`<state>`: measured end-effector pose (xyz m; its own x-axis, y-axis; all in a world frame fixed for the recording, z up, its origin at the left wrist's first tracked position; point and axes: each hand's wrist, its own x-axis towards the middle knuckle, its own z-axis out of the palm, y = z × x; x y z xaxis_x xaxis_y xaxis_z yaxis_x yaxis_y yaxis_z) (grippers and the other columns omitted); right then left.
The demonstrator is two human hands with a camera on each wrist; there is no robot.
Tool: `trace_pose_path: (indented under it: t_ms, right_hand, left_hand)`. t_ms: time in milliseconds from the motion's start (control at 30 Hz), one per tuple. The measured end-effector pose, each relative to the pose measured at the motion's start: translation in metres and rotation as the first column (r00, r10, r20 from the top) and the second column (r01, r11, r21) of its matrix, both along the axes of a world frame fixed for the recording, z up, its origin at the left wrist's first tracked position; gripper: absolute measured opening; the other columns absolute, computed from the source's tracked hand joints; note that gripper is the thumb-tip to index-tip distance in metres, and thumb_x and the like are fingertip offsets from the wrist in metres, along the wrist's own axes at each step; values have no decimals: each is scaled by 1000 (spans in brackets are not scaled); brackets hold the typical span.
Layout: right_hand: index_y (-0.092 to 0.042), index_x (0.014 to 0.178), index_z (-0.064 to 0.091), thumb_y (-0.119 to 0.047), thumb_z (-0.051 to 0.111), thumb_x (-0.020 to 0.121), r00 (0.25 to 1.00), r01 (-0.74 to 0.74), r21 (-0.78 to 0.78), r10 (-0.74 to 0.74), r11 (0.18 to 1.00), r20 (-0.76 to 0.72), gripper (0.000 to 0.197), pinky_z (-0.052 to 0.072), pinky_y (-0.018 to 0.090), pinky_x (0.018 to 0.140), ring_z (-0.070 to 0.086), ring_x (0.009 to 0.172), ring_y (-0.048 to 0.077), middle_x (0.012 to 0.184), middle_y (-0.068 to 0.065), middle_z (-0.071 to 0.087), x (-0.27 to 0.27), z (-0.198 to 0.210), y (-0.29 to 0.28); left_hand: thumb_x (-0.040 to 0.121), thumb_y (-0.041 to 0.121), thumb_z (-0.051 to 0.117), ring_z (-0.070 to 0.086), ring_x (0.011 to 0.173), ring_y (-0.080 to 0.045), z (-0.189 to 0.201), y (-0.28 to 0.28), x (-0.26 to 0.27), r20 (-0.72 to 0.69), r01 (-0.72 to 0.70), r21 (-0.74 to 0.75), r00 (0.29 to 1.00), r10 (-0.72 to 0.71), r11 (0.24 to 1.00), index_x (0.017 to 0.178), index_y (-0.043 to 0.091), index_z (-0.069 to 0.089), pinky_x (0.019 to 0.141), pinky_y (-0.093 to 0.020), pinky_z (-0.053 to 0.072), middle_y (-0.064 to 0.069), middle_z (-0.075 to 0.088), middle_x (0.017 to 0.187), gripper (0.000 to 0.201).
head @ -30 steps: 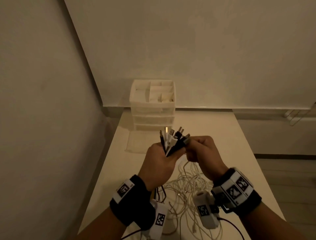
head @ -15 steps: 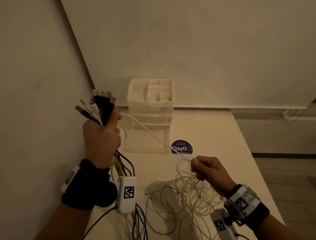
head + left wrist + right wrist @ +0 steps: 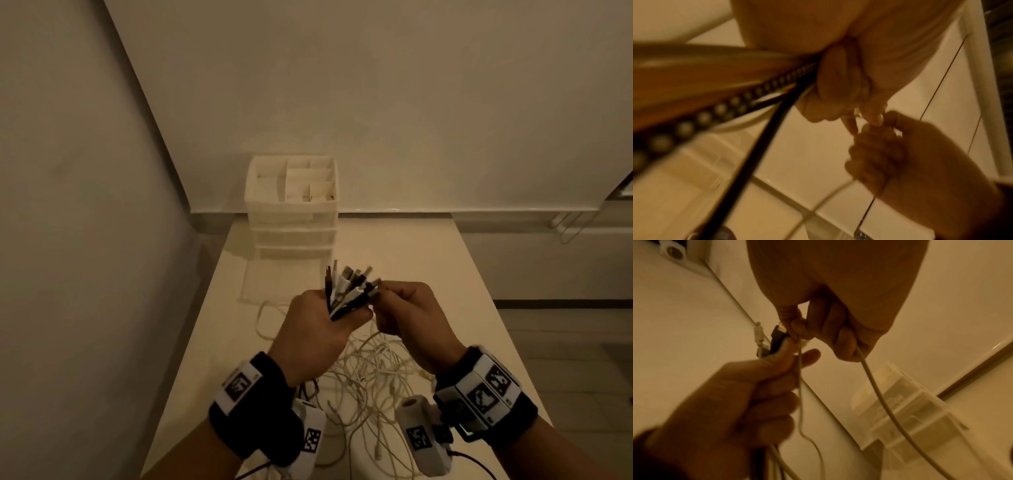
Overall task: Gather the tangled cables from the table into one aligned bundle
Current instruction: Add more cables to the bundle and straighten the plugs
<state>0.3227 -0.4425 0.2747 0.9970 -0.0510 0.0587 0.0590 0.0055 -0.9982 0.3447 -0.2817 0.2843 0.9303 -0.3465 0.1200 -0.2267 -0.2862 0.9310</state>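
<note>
Head view. The left hand [image 3: 318, 329] is shown brought back to the middle of the counter [image 3: 428, 260] from the raised position against the left wall held half a second earlier. It is clamped round the bundle of plug ends [image 3: 349, 291], which fan upward and away from the fist. The right hand [image 3: 411, 315], which was well apart and drawing a white cable taut, is now touching the bundle on its right side, its fingers pinched on a cable end. The loose white cables [image 3: 370, 373] are left tangled on the counter beneath both wrists. A drawer organiser [image 3: 291, 219] stands at the far edge.

Left wrist view. The left hand [image 3: 838, 78] is seen closed on several cables, among them a black cable [image 3: 756, 152] and a braided cable [image 3: 719, 108]; the right hand [image 3: 906, 155] is met at the fingertips.

Right wrist view. The right hand [image 3: 824, 324] is seen pinching a thin white cable [image 3: 875, 382] at the left hand [image 3: 731, 402].

One more end is judged to be joining the bundle; much cable remains ungathered.
</note>
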Motion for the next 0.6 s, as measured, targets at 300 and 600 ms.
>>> trace_pose_path:
  t_ms: [300,600]
  right_hand:
    - [2,74,63,-24,50,93,989,-144,72,145,987,-9,35,34,24,51,30,49,18,54,7,38,0,-17,-10]
    - [0,64,60,-32,61,92,991,5,-110,-20,994,-135,42,32,28,55,34,52,17,53,4,39,-5,-77,-37]
  left_hand:
    - [83,17,73,57,52,4,4,10,16,109,-215,-128,967,229,968,70,36,69,53,-19,43,22,63,54,23]
    - [71,38,70,30,31,-7,11,60,51,-179,-489,-412,871,458,768,73,15,63,40,-19,28,10,41,43,24]
